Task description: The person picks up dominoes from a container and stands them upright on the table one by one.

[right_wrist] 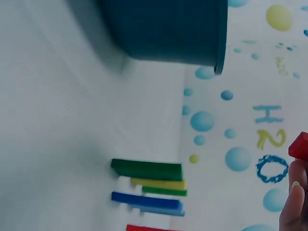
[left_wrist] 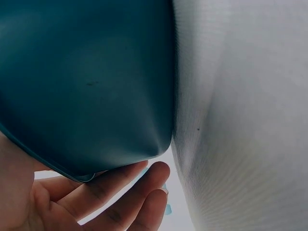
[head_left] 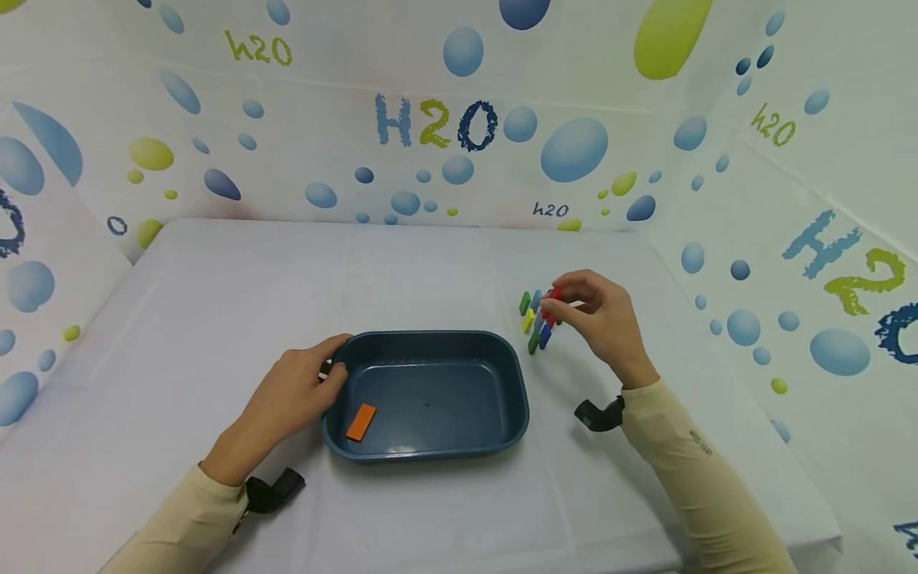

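Observation:
My left hand point(head_left: 290, 395) grips the left end of a dark blue plastic tub point(head_left: 430, 456), its thumb at the rim. In the left wrist view several fingers point(left_wrist: 115, 204) lie along the tub's outer wall. An orange domino point(head_left: 361, 422) lies flat inside, near the left front corner. To the right of the tub, my right hand point(head_left: 598, 323) pinches a red domino point(right_wrist: 300, 147) between thumb and fingertips, over a group of upright dominoes. A green domino point(right_wrist: 147, 169), a blue domino point(right_wrist: 144, 199) and a yellow domino point(right_wrist: 161, 184) stand there on edge.
A white cloth point(head_left: 237, 287) covers the table. Behind and beside it hang white sheets printed with blue and green drops and "H2O" lettering point(head_left: 436, 123). Black camera mounts are strapped to both wrists, the left mount point(head_left: 276, 490) close over the cloth.

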Demonstrator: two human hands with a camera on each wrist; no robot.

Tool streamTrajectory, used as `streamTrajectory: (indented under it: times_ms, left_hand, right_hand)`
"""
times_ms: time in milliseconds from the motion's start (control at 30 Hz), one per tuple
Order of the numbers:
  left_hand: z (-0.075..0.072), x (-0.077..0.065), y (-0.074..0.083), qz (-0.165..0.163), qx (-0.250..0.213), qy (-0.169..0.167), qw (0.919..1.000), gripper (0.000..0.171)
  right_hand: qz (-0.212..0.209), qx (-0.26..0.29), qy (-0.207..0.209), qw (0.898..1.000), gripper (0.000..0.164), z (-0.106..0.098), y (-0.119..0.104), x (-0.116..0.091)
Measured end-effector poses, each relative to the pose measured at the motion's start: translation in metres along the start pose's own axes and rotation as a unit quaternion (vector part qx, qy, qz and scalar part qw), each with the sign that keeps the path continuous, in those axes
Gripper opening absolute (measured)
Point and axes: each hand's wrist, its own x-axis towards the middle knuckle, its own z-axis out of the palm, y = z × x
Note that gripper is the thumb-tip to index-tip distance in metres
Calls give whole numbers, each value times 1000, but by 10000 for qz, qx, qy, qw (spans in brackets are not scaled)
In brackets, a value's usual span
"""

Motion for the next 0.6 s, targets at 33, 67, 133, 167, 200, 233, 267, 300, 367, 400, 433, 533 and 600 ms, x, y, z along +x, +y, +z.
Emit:
streamTrajectory:
  times_ms: [33,67,133,167,200,233,267,300,367,400,433,533,600]
  left_hand:
    - [0,0,0,-2,5,-3,10000,44]
    - [0,0,0,0,11,-7,10000,44]
    - [0,0,0,1,29,-8,10000,44]
    - [0,0,1,5,33,-9,10000,44]
    - [0,0,1,9,35,-10,10000,44]
    - [0,0,1,11,33,-11,10000,44]
    - [0,1,1,14,35,-13,10000,44]
    - [0,1,1,16,37,-14,10000,44]
    - [0,1,1,11,29,-22,10000,44]
    - [0,0,1,8,26,-26,10000,44]
    - [0,0,1,3,20,-30,10000,44]
    - [0,0,1,-20,25,-30,10000,44]
    - [0,0,1,-28,30,-22,10000,44]
  right_hand:
    - [78,-76,39,9999,26,-1,2,-1]
    - [140,-142,71,9998,27,-2,4,-2]
    - [221,-257,122,9994,27,-3,8,-3]
    - [243,-300,138,9992,28,-4,9,-3]
    - [271,-361,151,9989,28,-4,11,-4]
    - [294,-390,156,9987,28,-5,13,-4]
    - [318,-404,158,9986,29,-5,15,-5]
    - [341,-444,164,9983,29,-5,17,-6]
    - [415,-495,176,9978,29,-6,21,-7]
    - [453,-518,188,9975,29,-7,23,-8]
    - [487,-523,202,9972,29,-7,25,-9]
    - [609,-575,241,9962,29,-9,32,-10]
    - [684,-599,232,9956,30,-10,37,-10]
